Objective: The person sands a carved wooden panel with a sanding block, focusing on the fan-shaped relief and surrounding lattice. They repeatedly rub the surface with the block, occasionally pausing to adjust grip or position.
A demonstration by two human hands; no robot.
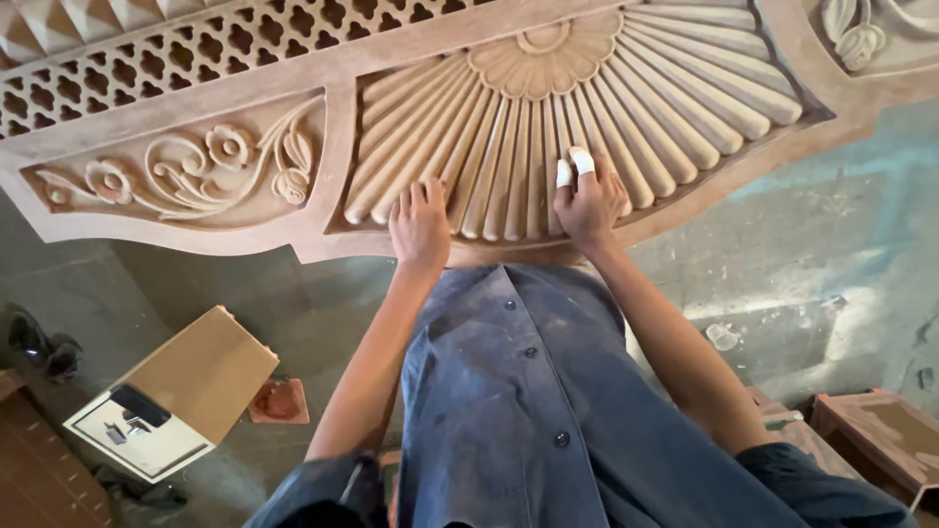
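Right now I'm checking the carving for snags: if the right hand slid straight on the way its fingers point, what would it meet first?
The right hand would run up the fluted ribs and probably first meet the scalloped rosette at their top.

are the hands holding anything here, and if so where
Nothing is gripped. The left hand lies flat on the fluted fan of the carved wooden panel near its lower edge; the right hand, two fingertips wrapped in white, presses on the flutes beside it.

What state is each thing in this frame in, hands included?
Carved wooden panel: unpainted, bare wood, lying under both hands.
Left hand: flat on the fluted fan carving, fingers spread.
Right hand: pressed on the flutes, two fingertips wrapped in white tape.
Cardboard box: closed, tilted on the floor.
Blue shirt: buttoned, dusty.
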